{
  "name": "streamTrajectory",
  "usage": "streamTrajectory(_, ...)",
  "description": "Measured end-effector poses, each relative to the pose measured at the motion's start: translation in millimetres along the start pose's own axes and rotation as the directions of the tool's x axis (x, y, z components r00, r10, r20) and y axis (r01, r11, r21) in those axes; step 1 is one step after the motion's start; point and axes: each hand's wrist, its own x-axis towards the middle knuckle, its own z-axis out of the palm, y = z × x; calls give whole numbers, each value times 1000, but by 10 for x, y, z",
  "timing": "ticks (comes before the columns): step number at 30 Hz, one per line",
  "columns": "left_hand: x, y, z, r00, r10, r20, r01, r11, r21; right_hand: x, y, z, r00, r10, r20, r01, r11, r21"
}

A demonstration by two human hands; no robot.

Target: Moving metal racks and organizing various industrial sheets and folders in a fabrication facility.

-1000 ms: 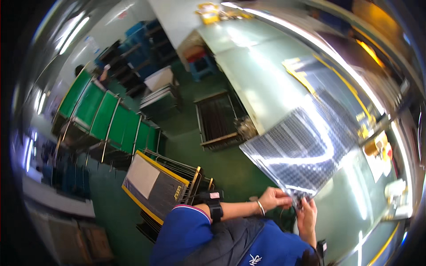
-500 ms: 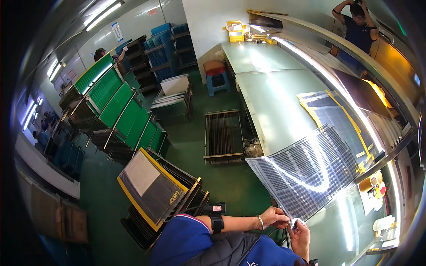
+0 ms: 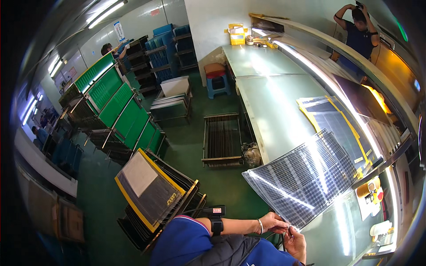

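A large clear film sheet [image 3: 306, 175], printed with a dark grid pattern, lies on the glass-topped table [image 3: 255, 104]. Its left corner juts past the table's edge and its near corner reaches my fingers. My left hand [image 3: 273, 222] has its fingers pinched together just by that near corner. Right against it, my right hand [image 3: 295, 244] is closed too, thumb and fingertips meeting the left ones. Whatever small thing sits between the fingertips is too hidden to name; whether they grip the film's corner cannot be made out.
Yellow-edged dark films [image 3: 330, 113] lie farther up the table. A rack with a yellow-edged panel [image 3: 148, 190] stands left of me, green panels [image 3: 111, 93] beyond it. A low metal rack [image 3: 222, 139] and a blue stool [image 3: 217, 82] stand on the floor. A co-worker [image 3: 359, 35] stands far right.
The film's left corner has shifted slightly down and left, and its glare has changed shape. My hands stay together, fingers slightly rearranged, and the pale bit at my right fingertips shows less.
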Motion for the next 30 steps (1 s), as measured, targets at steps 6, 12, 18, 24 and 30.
streamTrajectory(6,28,102,-44,982,166,92,-179,971,155,55,-80,-44,996,92,-1,-92,996,-7)
streamTrajectory(12,139,203,-21,938,281,204,-321,925,203,98,-120,35,945,262,195,-298,937,184)
streamTrajectory(18,280,250,-28,866,387,316,-403,915,-16,173,-144,135,916,309,255,-355,922,156)
streamTrajectory(24,231,376,-68,915,325,238,-306,945,-114,347,-102,170,926,311,215,-350,921,173)
streamTrajectory(30,132,495,-116,957,192,217,-127,952,-280,488,-149,250,905,364,218,-403,899,172)
